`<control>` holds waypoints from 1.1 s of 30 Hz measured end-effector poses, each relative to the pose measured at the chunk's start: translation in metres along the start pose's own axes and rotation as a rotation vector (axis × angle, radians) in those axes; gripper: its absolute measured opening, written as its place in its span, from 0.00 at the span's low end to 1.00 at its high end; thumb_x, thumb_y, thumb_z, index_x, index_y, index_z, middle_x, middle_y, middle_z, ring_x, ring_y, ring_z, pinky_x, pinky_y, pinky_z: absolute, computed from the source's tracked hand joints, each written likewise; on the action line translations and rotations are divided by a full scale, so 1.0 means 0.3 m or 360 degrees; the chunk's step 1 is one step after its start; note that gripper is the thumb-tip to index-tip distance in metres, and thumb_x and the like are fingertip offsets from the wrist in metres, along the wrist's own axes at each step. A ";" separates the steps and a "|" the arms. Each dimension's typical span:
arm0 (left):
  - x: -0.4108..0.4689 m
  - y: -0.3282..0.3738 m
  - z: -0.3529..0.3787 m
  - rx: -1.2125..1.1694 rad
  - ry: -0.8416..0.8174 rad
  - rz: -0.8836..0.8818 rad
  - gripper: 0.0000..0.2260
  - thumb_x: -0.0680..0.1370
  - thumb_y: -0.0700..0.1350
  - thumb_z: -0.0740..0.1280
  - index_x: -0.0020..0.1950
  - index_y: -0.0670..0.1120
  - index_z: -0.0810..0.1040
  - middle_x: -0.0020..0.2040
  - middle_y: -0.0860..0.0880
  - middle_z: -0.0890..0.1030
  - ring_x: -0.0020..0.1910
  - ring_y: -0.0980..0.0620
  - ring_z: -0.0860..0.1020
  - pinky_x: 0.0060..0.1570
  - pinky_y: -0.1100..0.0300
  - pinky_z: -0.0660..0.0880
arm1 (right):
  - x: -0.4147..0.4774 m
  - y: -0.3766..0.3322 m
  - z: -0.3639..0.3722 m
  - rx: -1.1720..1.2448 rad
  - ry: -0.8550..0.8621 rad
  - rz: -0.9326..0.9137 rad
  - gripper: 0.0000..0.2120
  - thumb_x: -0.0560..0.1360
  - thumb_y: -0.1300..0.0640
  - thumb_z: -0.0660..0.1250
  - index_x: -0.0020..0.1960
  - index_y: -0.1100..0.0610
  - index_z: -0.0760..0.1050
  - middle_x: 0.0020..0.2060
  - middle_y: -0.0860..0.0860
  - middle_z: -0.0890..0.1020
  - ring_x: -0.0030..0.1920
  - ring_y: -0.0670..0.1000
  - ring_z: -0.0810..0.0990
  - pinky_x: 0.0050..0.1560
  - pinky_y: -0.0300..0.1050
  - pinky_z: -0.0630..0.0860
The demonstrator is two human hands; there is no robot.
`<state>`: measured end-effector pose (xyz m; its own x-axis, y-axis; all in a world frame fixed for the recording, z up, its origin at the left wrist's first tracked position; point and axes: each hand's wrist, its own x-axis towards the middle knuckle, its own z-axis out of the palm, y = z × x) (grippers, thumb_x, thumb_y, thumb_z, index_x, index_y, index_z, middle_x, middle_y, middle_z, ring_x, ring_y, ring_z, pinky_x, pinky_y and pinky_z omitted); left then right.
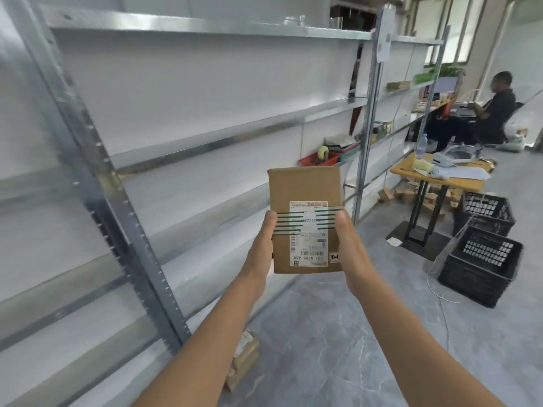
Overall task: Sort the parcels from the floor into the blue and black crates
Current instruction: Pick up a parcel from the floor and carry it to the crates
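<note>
The left hand and right hand grip the cardboard parcel by its sides. Its label shows "N705".

The cardboard parcel, held up in the near centre, carries a white shipping label that lies upside down to the viewer. The largest print runs along the label's near edge in groups that look like "A6A", "N705" and "50/", though the inverted characters are partly uncertain. Higher up, digits reading roughly "262236" show between the green-striped tape bands. The barcode and small print are too blurred to read. A small sticker at the parcel's near right corner bears a mark like "1-1". The white sheet on the far shelf upright is unreadable.
</note>
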<state>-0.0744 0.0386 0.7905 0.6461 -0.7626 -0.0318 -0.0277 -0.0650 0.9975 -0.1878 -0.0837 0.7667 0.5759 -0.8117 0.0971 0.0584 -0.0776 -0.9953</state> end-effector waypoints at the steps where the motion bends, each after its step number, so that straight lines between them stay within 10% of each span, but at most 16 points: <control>1: -0.023 0.009 -0.033 -0.0008 0.0046 0.0006 0.25 0.83 0.69 0.46 0.68 0.64 0.77 0.58 0.62 0.84 0.58 0.64 0.79 0.63 0.53 0.68 | -0.007 -0.010 0.033 -0.0007 -0.0037 -0.0012 0.23 0.86 0.35 0.47 0.77 0.39 0.67 0.67 0.41 0.78 0.65 0.39 0.76 0.59 0.44 0.73; 4: -0.114 0.024 -0.173 -0.0018 0.0238 0.0049 0.25 0.84 0.67 0.46 0.68 0.61 0.77 0.54 0.62 0.84 0.51 0.68 0.81 0.54 0.59 0.71 | -0.050 -0.052 0.182 -0.0012 -0.0215 -0.0074 0.22 0.86 0.35 0.46 0.74 0.38 0.68 0.64 0.40 0.80 0.63 0.39 0.77 0.56 0.46 0.73; 9: -0.313 0.026 -0.445 -0.0011 0.0555 0.0047 0.24 0.84 0.67 0.48 0.67 0.61 0.78 0.56 0.62 0.84 0.60 0.62 0.78 0.71 0.47 0.67 | -0.139 -0.077 0.489 0.0010 -0.0550 -0.0076 0.28 0.83 0.29 0.47 0.76 0.38 0.67 0.67 0.43 0.80 0.67 0.47 0.78 0.64 0.54 0.78; 14: -0.558 0.009 -0.771 -0.0069 0.0877 0.0077 0.21 0.86 0.61 0.49 0.67 0.57 0.78 0.45 0.67 0.85 0.44 0.72 0.81 0.42 0.68 0.76 | -0.329 -0.113 0.857 0.0050 -0.0879 -0.0064 0.24 0.84 0.32 0.46 0.71 0.39 0.71 0.62 0.42 0.83 0.64 0.46 0.81 0.57 0.49 0.80; 22: -1.058 -0.058 -1.280 -0.0086 0.1354 -0.0004 0.21 0.84 0.65 0.49 0.60 0.61 0.80 0.46 0.65 0.85 0.46 0.69 0.81 0.67 0.54 0.69 | -0.777 -0.148 1.434 0.0079 -0.1306 0.0016 0.22 0.86 0.36 0.47 0.64 0.43 0.76 0.56 0.42 0.84 0.59 0.45 0.81 0.54 0.45 0.75; 26: -1.329 -0.105 -1.459 -0.0118 0.1535 -0.0052 0.23 0.84 0.67 0.48 0.61 0.62 0.80 0.47 0.66 0.85 0.44 0.73 0.80 0.56 0.59 0.69 | -1.016 -0.142 1.676 0.0053 -0.1570 0.0018 0.23 0.84 0.31 0.48 0.63 0.39 0.76 0.60 0.42 0.84 0.64 0.49 0.81 0.63 0.57 0.78; 33: -1.748 -0.191 -1.700 -0.0206 0.1981 -0.0105 0.19 0.85 0.64 0.49 0.59 0.62 0.79 0.44 0.66 0.85 0.40 0.73 0.80 0.46 0.64 0.71 | -1.425 -0.136 2.026 -0.0001 -0.1952 0.0003 0.22 0.86 0.36 0.48 0.66 0.42 0.76 0.56 0.42 0.87 0.55 0.44 0.86 0.43 0.42 0.81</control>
<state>-0.0226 0.7704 0.7823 0.9267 0.3689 -0.0713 0.0617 0.0378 0.9974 0.0592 0.6182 0.7675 0.9621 0.2708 0.0336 0.0565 -0.0774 -0.9954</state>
